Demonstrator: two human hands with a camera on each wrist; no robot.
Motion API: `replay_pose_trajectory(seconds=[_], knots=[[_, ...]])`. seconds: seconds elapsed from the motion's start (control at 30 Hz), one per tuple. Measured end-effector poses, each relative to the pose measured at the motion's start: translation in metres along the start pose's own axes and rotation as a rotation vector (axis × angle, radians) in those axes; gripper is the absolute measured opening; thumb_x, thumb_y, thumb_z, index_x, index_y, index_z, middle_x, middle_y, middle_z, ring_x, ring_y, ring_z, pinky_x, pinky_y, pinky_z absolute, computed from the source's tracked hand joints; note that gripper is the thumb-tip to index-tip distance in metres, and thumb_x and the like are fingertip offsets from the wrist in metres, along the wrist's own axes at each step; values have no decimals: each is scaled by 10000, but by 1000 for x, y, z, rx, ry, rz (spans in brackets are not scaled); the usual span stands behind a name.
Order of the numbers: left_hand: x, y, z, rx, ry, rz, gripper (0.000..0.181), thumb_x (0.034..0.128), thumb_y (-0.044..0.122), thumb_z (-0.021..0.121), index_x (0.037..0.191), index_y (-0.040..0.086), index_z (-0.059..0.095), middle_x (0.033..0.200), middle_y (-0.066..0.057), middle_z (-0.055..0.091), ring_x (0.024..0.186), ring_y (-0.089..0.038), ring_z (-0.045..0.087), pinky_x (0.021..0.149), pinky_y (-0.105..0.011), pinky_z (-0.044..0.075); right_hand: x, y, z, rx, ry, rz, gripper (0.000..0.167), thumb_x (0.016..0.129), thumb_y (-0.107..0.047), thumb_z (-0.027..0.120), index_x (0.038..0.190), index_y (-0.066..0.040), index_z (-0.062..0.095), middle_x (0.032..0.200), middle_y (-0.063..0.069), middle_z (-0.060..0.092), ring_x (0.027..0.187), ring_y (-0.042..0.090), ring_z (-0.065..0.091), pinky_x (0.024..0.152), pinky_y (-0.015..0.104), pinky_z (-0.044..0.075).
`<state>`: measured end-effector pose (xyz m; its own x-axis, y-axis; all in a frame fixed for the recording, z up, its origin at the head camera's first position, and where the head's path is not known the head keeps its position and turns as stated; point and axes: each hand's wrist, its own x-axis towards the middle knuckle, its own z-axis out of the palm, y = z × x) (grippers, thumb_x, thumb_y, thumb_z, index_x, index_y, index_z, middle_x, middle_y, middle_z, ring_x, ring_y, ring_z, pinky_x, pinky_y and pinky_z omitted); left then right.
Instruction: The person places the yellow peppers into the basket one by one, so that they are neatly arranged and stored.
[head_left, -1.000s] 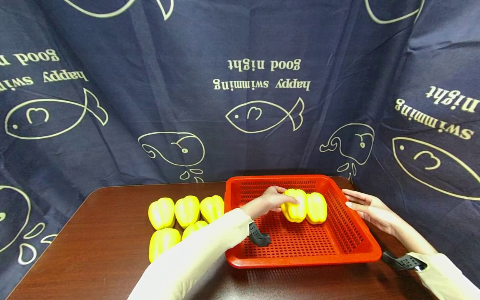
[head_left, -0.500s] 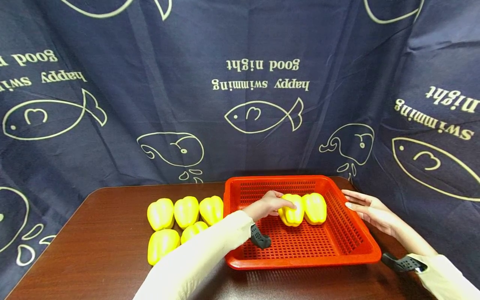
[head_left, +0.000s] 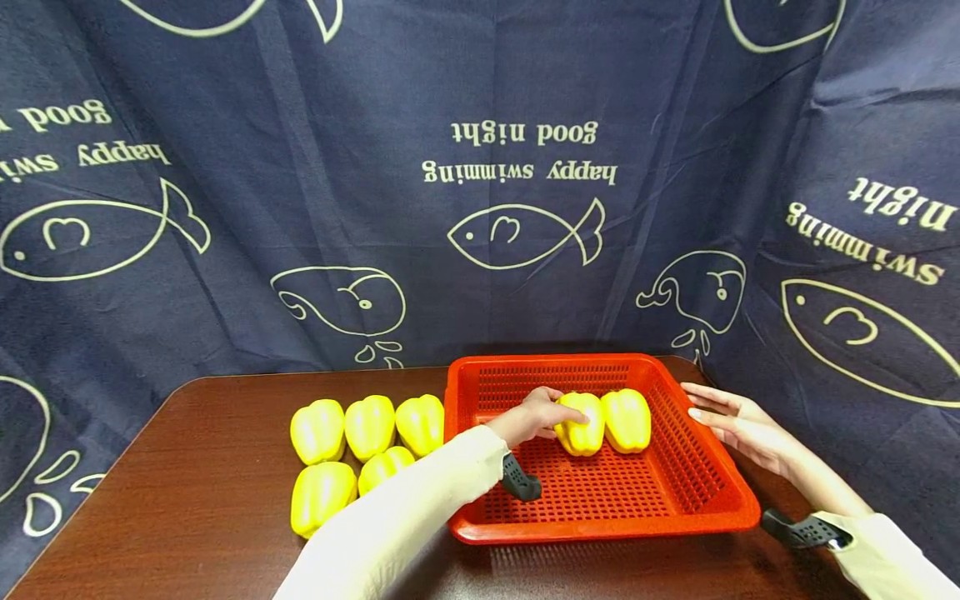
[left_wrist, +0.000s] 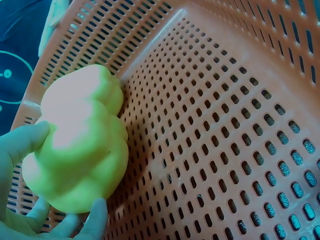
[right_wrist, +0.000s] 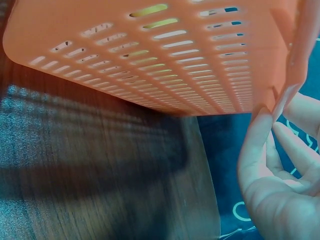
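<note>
Inside the red basket [head_left: 570, 528], the left hand [head_left: 538, 415] grips a yellow bell pepper [head_left: 582, 425], its thumb on top. A second yellow pepper [head_left: 627, 421] stands close against its right side. In the left wrist view the left hand [left_wrist: 30, 190] has thumb and fingers spread round the held pepper [left_wrist: 75, 160], the other pepper [left_wrist: 85, 90] just beyond. The right hand [head_left: 753, 429] touches the basket's right rim from outside; in the right wrist view the right hand [right_wrist: 285, 170] has its fingertips at the rim [right_wrist: 295, 65].
Several yellow peppers [head_left: 317, 432] sit grouped on the brown table [head_left: 187, 475] to the left of the basket, partly behind the left sleeve [head_left: 420, 492]. A dark blue cloth [head_left: 487, 317] with fish drawings hangs behind the table and along the right side.
The left hand has lowered its pepper into the basket and shifted it slightly left. The other pepper there now stands a little more upright. The right hand has stayed at the rim.
</note>
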<state>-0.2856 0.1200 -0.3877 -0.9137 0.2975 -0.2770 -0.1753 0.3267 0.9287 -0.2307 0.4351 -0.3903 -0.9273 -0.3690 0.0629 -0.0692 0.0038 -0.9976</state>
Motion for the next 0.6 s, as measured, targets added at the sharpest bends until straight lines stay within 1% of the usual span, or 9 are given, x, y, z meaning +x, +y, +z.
replay_pose_trajectory(seconds=[0.2,0.43,0.6], knots=[[1,-4,3,6,32,8,489,750,107,778,1166,14,537,1062,-81,566,943,-231,658,821,-416,574,0,0,1,-8,7,0,412,983,19,443,1315,-210,529,1221,-127,642,1034,99,667,806,276,571],[0,-5,7,-22,57,14,499,757,92,776,1175,-3,521,1095,-116,569,971,-245,652,812,-400,578,1,-1,2,-6,4,3,410,985,17,440,1323,-201,521,1215,-127,646,1032,97,668,807,273,570],[1,-5,10,-20,95,16,503,738,76,790,1162,-11,534,1052,-116,578,913,-230,660,771,-390,588,1,-1,2,9,-4,2,411,983,20,441,1320,-200,525,1215,-122,649,1032,101,669,809,281,571]])
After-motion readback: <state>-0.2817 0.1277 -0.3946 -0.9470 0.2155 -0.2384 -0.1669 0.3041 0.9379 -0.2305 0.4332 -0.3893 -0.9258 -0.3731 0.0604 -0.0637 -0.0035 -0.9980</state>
